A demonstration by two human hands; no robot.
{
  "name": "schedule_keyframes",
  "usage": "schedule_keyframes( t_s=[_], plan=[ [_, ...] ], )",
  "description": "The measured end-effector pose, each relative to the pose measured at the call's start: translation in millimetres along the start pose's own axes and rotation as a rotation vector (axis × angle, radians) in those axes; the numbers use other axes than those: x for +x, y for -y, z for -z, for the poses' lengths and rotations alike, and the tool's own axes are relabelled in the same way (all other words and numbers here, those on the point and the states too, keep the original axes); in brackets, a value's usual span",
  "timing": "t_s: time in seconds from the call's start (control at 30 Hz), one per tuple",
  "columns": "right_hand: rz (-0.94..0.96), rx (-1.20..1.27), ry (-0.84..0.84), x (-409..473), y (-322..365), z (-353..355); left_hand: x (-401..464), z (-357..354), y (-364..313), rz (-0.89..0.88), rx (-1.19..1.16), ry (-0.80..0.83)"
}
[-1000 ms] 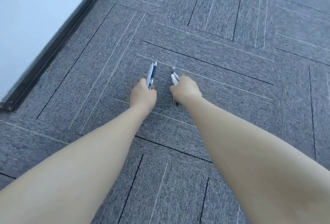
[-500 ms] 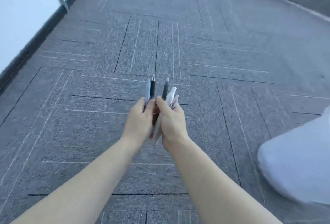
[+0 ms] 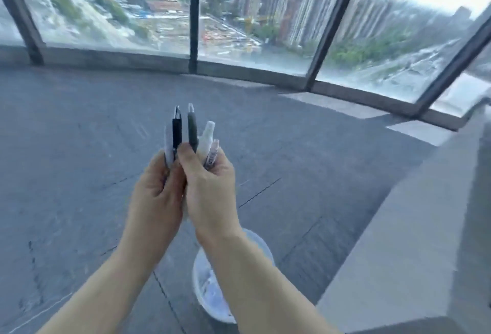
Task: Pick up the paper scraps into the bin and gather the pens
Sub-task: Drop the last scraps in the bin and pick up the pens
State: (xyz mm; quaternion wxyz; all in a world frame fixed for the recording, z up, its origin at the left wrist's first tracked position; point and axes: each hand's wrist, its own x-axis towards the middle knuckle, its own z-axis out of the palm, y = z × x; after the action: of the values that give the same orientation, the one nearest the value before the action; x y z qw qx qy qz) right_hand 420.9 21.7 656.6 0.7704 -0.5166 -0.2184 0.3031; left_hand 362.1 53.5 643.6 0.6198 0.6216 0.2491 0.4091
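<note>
Both my hands are raised side by side in front of me, touching, each closed around pens that stick up above the fingers. My left hand (image 3: 156, 200) holds a black pen (image 3: 176, 131) and a pale one beside it. My right hand (image 3: 210, 187) holds a dark grey pen (image 3: 192, 131), a white pen (image 3: 206, 137) and a clear patterned pen (image 3: 212, 152). A white round bin (image 3: 261, 247) stands on the carpet below my right forearm, partly hidden by it, with pale paper scraps (image 3: 212, 288) inside.
Grey carpet (image 3: 66, 160) stretches ahead to a low sill (image 3: 119, 58) under tall windows with dark frames. A pale grey ledge or table edge (image 3: 398, 240) runs along the right side.
My view has swung up from the carpet to the windows. The two hands with the pens stay together and have risen; the bin has come into sight below them.
</note>
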Motion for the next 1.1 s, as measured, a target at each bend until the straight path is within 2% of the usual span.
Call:
schedule_keyframes(
  t_s=[0.13,0.27,0.37,0.47,0.67,0.9,1.1],
  plan=[
    [0.138,0.002,-0.196,18.5,162.5,53.0,32.3,-124.4,-111.2,-0.028,-0.074,0.219],
    [0.262,-0.043,-0.361,4.1,294.1,127.4,24.7,-249.4,-195.9,-0.050,-0.120,0.401],
    [0.319,-0.081,-0.505,-23.5,372.2,185.9,-0.9,-332.9,-246.4,-0.042,-0.152,0.555],
    [0.345,-0.097,-0.644,-57.8,421.4,236.1,-34.1,-396.4,-272.5,0.003,-0.175,0.684],
    [0.325,-0.102,-0.813,-128.3,428.0,299.8,-104.8,-445.7,-260.2,0.108,-0.172,0.847],
    [0.237,-0.091,-0.928,-156.7,372.7,316.0,-143.8,-436.7,-209.5,0.281,-0.094,0.879],
    [0.142,-0.078,-1.033,-159.8,347.1,329.6,-155.0,-439.9,-195.1,0.385,-0.070,0.880]
  ],
)
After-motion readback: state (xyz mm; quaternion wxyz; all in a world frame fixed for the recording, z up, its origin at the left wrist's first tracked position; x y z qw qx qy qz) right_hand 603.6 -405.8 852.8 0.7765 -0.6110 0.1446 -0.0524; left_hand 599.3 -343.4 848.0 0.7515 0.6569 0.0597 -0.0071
